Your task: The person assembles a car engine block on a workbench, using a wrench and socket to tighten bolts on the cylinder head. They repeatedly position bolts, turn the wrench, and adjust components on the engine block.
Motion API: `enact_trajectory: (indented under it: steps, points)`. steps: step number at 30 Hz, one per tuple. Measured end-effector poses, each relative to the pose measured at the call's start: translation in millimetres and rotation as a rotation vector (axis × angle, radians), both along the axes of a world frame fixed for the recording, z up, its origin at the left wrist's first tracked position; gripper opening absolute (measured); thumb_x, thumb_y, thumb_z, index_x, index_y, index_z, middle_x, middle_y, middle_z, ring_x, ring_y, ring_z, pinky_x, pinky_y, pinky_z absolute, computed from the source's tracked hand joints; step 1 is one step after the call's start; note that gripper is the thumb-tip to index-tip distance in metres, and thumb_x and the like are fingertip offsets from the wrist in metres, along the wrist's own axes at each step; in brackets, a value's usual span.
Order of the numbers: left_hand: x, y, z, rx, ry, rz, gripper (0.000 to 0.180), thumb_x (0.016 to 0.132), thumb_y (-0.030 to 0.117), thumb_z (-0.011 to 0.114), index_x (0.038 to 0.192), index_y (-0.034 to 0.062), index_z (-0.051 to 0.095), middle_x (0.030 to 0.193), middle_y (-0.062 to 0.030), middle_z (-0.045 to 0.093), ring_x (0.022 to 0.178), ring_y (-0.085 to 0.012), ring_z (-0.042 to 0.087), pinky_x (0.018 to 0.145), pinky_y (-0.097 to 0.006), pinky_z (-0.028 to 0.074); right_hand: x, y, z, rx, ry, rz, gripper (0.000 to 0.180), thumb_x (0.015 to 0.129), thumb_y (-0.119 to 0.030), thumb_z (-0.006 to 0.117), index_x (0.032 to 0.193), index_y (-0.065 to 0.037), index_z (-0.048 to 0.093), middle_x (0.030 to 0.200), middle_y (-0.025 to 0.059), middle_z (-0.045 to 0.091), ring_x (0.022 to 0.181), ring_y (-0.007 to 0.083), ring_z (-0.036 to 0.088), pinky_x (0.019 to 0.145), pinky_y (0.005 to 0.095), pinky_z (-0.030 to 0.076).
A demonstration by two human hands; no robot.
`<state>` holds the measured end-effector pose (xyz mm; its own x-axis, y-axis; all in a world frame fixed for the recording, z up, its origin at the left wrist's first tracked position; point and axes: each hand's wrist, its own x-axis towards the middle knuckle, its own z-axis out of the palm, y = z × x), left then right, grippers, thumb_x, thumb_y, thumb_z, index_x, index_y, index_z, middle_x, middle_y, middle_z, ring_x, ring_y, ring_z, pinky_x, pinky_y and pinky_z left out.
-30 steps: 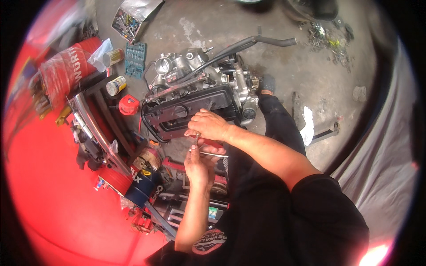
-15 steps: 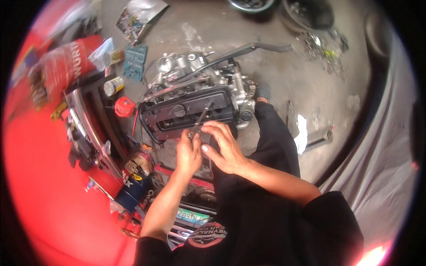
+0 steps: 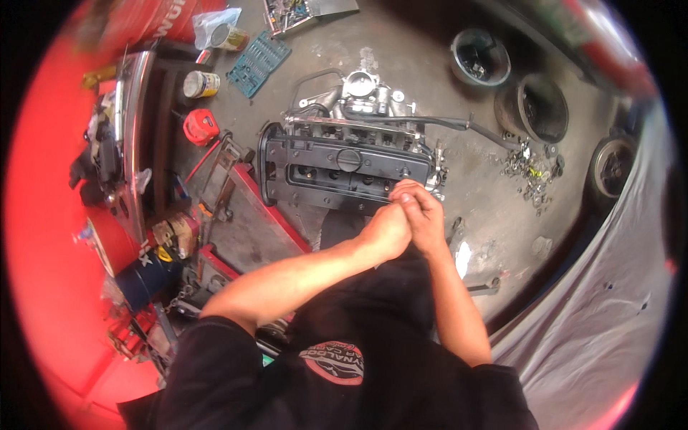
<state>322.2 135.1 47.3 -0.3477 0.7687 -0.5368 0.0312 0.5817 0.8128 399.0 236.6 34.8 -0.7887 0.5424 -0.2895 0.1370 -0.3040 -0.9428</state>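
Observation:
A car engine with a black valve cover [image 3: 326, 193] lies on the floor in front of me, a round cap [image 3: 349, 160] at the cover's middle. Over the cover's near right corner my two hands are pressed together. My left hand [image 3: 388, 231] is closed in a fist, its knuckles against the other hand. My right hand [image 3: 424, 211] is closed too, its fingers curled over beside the left thumb. Whatever they grip is hidden by the fingers. Silvery intake parts and a throttle body [image 3: 360, 84] show on the engine's far side.
A teal socket case [image 3: 259, 63], a white tub [image 3: 201, 84] and a red tape-measure-like case [image 3: 201, 127] lie left. Red metal legs [image 3: 269, 218] stand near left. Right are a metal basin [image 3: 481, 57], a dark drum [image 3: 532, 107] and scattered bolts [image 3: 534, 172]. A grey sheet [image 3: 595, 287] hangs at right.
My hands have come together and moved right, over the cover's right end. The slim dark metal tool seen between my fingers earlier is now hidden. The view has turned and shifted.

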Motion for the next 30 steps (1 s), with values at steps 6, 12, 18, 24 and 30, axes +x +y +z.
enact_trajectory:
  steps: [6, 12, 18, 24, 30]
  points:
    - [-16.0, 8.4, 6.4, 0.084, -0.002, -0.119, 0.029, 0.095, 0.013, 0.048, 0.107, -0.0076, 0.066, 0.1, -0.028, 0.072, 0.097, -0.0434, 0.072, 0.082, -0.051, 0.058, 1.4, -15.6, -21.8, 0.025, 0.051, -0.173, 0.03, 0.1, -0.018, 0.051, 0.098, 0.003, 0.072, 0.103, 0.0153, 0.072, 0.11, 0.0265, 0.063, 0.105, 0.0411, 0.045]
    - [-35.4, 32.5, 24.8, 0.022, -0.021, -0.174, 0.034, 0.097, 0.019, 0.056, 0.111, -0.011, 0.059, 0.094, -0.0321, 0.069, 0.091, -0.0502, 0.069, 0.078, -0.055, 0.055, 9.5, 5.6, -62.4, 0.532, -0.159, -0.145, 0.058, 0.107, -0.046, 0.043, 0.133, 0.001, 0.064, 0.137, 0.0182, 0.064, 0.13, 0.0328, 0.058, 0.111, 0.044, 0.042]
    - [7.9, -14.9, 19.8, 0.103, -0.197, 0.5, 0.042, 0.109, 0.031, 0.044, 0.136, -0.0002, 0.051, 0.109, -0.0359, 0.066, 0.104, -0.0522, 0.065, 0.09, -0.054, 0.052, -11.2, 1.9, -57.2, 0.454, -0.203, 0.268, 0.039, 0.101, -0.026, 0.054, 0.13, -0.001, 0.063, 0.133, 0.0192, 0.064, 0.124, 0.0312, 0.061, 0.105, 0.0409, 0.049]
    - [8.2, -130.7, 48.4, -0.076, -0.146, 0.469, 0.04, 0.109, 0.038, 0.046, 0.13, 0.0039, 0.052, 0.094, -0.0268, 0.069, 0.086, -0.0442, 0.07, 0.077, -0.051, 0.054, -33.7, -96.9, -34.9, 0.482, -0.067, 0.47, 0.035, 0.09, -0.005, 0.058, 0.124, -0.005, 0.068, 0.137, 0.0129, 0.064, 0.131, 0.0317, 0.058, 0.11, 0.041, 0.048]
    - [25.9, -204.1, 36.7, -0.105, -0.454, 0.684, 0.027, 0.11, 0.025, 0.05, 0.131, 0.0085, 0.051, 0.073, -0.0022, 0.059, 0.061, -0.0121, 0.059, 0.061, -0.031, 0.051, -38.6, -172.1, -53.1, 0.764, -0.025, 0.573, 0.042, 0.077, -0.002, 0.063, 0.119, -0.007, 0.067, 0.135, 0.0108, 0.063, 0.134, 0.034, 0.056, 0.107, 0.0424, 0.052]
